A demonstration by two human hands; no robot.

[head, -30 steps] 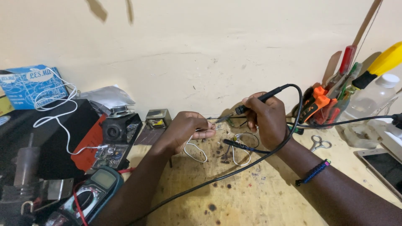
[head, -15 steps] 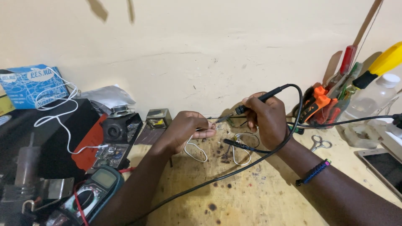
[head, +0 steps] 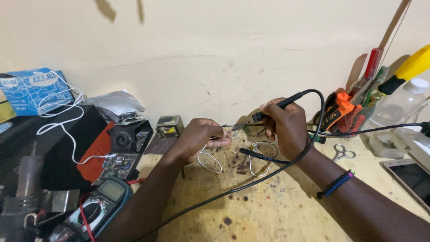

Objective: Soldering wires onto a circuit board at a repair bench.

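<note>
My right hand (head: 284,127) grips a black soldering iron (head: 280,105) like a pen, its tip pointing left toward my left hand. Its black cord (head: 251,183) loops over my wrist and runs down across the wooden bench (head: 268,215). My left hand (head: 201,136) pinches a thin white wire (head: 208,161) at the fingertips, close to the iron's tip. The wire loops down onto the bench. A second black probe (head: 253,153) lies under my right hand.
A multimeter (head: 96,210) sits at the lower left beside a black and red box (head: 67,148) with a white cable. A cup of tools (head: 354,107) stands at the right, with small scissors (head: 342,152), a clear bottle (head: 398,107) and a phone (head: 414,177).
</note>
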